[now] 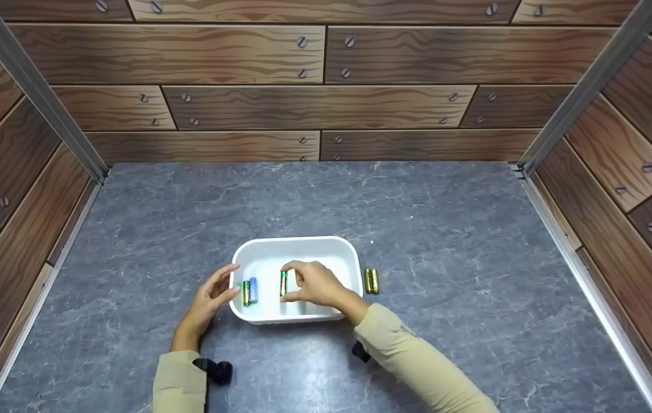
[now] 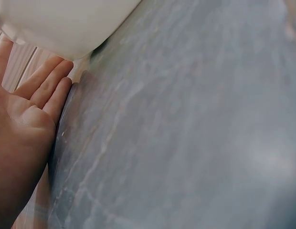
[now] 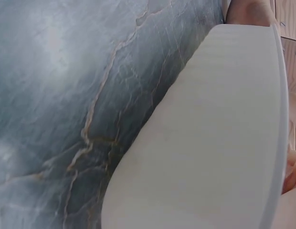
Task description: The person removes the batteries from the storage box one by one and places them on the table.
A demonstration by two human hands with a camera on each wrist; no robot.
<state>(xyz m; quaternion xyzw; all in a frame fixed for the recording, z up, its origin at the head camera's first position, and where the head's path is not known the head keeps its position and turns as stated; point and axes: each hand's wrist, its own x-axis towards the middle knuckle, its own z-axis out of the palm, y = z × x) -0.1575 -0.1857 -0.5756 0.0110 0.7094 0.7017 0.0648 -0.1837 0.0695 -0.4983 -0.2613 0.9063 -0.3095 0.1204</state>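
A white plastic tub (image 1: pixel 297 244) stands on the grey marbled tabletop. Inside it, over the bottom, my right hand (image 1: pixel 317 284) pinches a green-and-gold battery (image 1: pixel 283 283) between thumb and forefinger, one at each end. Two more batteries lie near the tub's left wall: a green-and-gold battery (image 1: pixel 246 293) and a blue battery (image 1: pixel 253 290). Against the left rim rests my left hand (image 1: pixel 208 298); its fingers look fairly straight in the left wrist view. The tub's side (image 3: pixel 205 129) hides most of the right hand in the right wrist view.
Two gold-and-black batteries (image 1: pixel 371 281) lie side by side on the tabletop (image 1: pixel 446 241), just right of the tub. Wood-patterned walls (image 1: pixel 326 109) with metal corner posts (image 1: pixel 578 92) enclose the back and sides.
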